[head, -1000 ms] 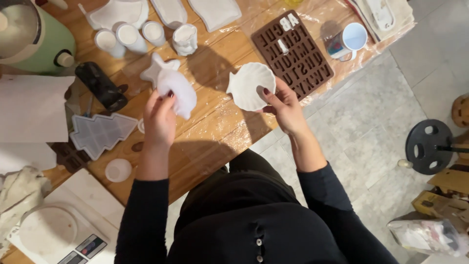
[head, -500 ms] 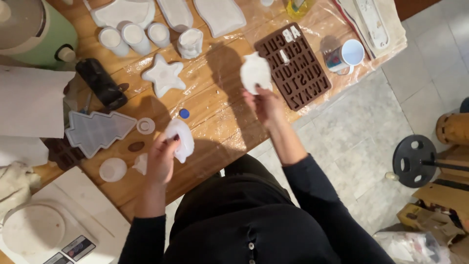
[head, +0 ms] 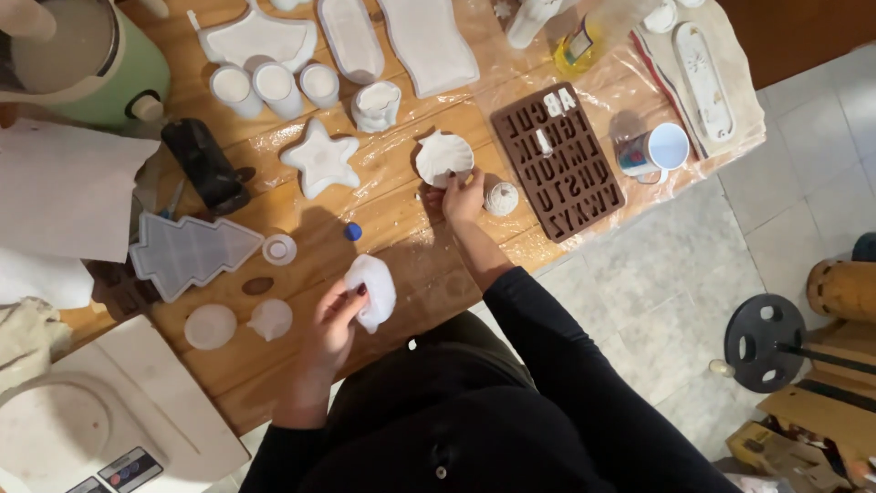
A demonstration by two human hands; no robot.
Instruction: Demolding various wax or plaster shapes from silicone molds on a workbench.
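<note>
My left hand (head: 330,330) holds a small white mould piece (head: 372,289) just above the wooden table (head: 301,242) near its front edge. My right hand (head: 461,196) reaches forward and grips the near edge of a white shell-shaped dish (head: 443,157), which rests on the plastic-covered tabletop. A small white round cast (head: 501,198) lies just right of that hand. A white star-shaped piece (head: 320,159) sits to the left of the shell dish.
A brown letter mould (head: 557,161) and a mug (head: 657,151) lie to the right. Left are a translucent tree-shaped mould (head: 188,255), small round lids (head: 211,326), a black object (head: 204,164), a green appliance (head: 87,59) and a scale (head: 100,424). White cups (head: 274,87) and trays (head: 429,41) line the back.
My right hand has moved forward and set the shell dish down on the table. My left hand with the white piece has stayed low near the front edge.
</note>
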